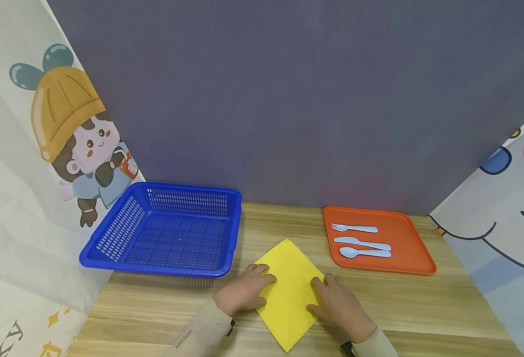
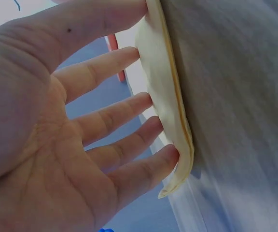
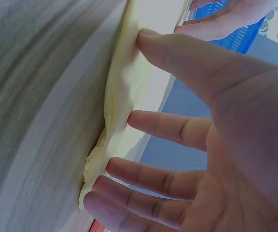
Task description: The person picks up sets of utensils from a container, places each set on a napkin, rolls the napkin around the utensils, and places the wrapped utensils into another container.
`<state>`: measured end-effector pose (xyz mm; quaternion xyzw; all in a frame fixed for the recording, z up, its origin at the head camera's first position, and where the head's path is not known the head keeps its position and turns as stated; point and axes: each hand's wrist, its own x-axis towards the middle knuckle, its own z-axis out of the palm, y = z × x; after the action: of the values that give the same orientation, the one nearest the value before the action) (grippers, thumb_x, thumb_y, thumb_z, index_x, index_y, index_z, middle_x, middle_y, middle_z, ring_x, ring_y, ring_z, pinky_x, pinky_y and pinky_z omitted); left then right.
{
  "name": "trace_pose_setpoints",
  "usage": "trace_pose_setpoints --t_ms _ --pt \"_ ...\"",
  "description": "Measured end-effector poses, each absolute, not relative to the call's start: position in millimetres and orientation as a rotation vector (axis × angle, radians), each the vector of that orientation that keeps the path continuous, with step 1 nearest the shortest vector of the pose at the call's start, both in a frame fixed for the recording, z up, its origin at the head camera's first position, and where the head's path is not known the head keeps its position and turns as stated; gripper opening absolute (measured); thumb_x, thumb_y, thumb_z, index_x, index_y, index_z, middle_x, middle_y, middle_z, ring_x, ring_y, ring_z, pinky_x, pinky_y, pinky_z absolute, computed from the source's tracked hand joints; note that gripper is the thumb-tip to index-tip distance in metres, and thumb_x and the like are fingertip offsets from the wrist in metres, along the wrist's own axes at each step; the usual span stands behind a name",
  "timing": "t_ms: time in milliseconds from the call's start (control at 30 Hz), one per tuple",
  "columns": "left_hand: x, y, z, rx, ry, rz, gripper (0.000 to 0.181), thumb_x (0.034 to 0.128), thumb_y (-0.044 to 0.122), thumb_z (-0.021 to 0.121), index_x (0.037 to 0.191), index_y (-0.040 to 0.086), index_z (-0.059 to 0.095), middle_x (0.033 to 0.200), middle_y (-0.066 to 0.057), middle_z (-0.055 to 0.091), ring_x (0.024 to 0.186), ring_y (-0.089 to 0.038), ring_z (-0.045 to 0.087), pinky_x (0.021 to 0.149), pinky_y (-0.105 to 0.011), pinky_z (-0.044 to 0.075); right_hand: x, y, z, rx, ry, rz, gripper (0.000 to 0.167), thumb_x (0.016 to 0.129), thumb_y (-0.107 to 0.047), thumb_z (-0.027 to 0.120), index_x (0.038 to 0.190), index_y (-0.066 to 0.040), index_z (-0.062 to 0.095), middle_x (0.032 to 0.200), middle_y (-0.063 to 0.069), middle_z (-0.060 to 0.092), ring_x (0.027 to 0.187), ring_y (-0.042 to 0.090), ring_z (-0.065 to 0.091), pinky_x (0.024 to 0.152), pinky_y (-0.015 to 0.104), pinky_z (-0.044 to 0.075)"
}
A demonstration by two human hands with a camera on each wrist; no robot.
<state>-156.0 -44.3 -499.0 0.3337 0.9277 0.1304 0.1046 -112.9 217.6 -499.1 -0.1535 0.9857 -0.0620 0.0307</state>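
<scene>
A folded yellow cloth point(image 1: 289, 292) lies flat on the wooden table, one corner towards the person. Its stacked layers show along the edge in the left wrist view. On the cloth's left side rests my left hand point(image 1: 247, 289), fingers spread and fingertips touching the top. My right hand point(image 1: 341, 308) touches the right side in the same way, its thumb and fingers spread apart. Both wrist views show fairly straight fingers pressing on the cloth with their tips, without curling round it.
A blue plastic basket point(image 1: 234, 238) with slotted sides stands at the left. At the back right, an orange tray point(image 1: 404, 238) carries a light-coloured fork point(image 1: 355, 228), knife point(image 1: 364, 243) and spoon point(image 1: 366, 253). A dark grey panel point(image 1: 288, 99) rises behind the table.
</scene>
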Motion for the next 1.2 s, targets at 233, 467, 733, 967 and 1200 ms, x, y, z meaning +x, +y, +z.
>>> trace_pose_setpoints --t_ms 233,467,733,967,1200 --pt "-154 -43 -497 0.976 2.749 0.320 0.053 0.0836 0.024 0.078 0.134 0.021 0.063 0.145 -0.007 0.050 0.134 -0.025 0.044 0.108 -0.039 0.040 -113 219 -500 -0.482 3.038 -0.199 0.053 0.078 -0.042 0.084 0.113 -0.010 0.062 0.092 0.008 0.050 0.080 0.020 0.048 0.060 0.037 0.050" --pt "-153 -40 -495 1.066 2.777 0.261 0.046 0.0861 0.024 0.076 0.130 0.019 0.065 0.142 -0.009 0.054 0.133 -0.023 0.047 0.109 -0.037 0.039 -117 222 -500 -0.516 3.043 -0.185 0.041 0.085 -0.038 0.079 0.107 -0.007 0.062 0.089 0.007 0.053 0.077 0.021 0.053 0.062 0.038 0.051" --pt "-163 -9 -486 1.189 2.760 0.219 0.038 0.0934 0.029 0.070 0.129 0.015 0.066 0.142 -0.006 0.056 0.131 -0.020 0.049 0.107 -0.031 0.041 -154 262 -488 -0.621 3.273 -0.304 0.014 0.086 -0.009 0.077 0.091 -0.005 0.064 0.075 0.004 0.055 0.064 0.018 0.056 0.049 0.032 0.048" --pt "-174 53 -477 1.307 2.707 0.128 0.048 0.0968 0.039 0.066 0.138 0.014 0.060 0.151 -0.004 0.046 0.137 -0.017 0.043 0.105 -0.028 0.042 -223 328 -474 -0.414 3.215 -0.228 0.009 0.093 -0.008 0.068 0.085 -0.006 0.063 0.067 0.000 0.053 0.056 0.014 0.051 0.046 0.033 0.045" --pt "-187 105 -481 1.303 2.693 0.071 0.041 0.0958 0.039 0.066 0.132 0.021 0.060 0.152 -0.001 0.042 0.138 -0.017 0.039 0.100 -0.028 0.046 -267 363 -486 -0.418 3.178 -0.128 0.008 0.093 -0.009 0.070 0.097 -0.004 0.068 0.080 0.006 0.062 0.069 0.023 0.062 0.056 0.041 0.053"
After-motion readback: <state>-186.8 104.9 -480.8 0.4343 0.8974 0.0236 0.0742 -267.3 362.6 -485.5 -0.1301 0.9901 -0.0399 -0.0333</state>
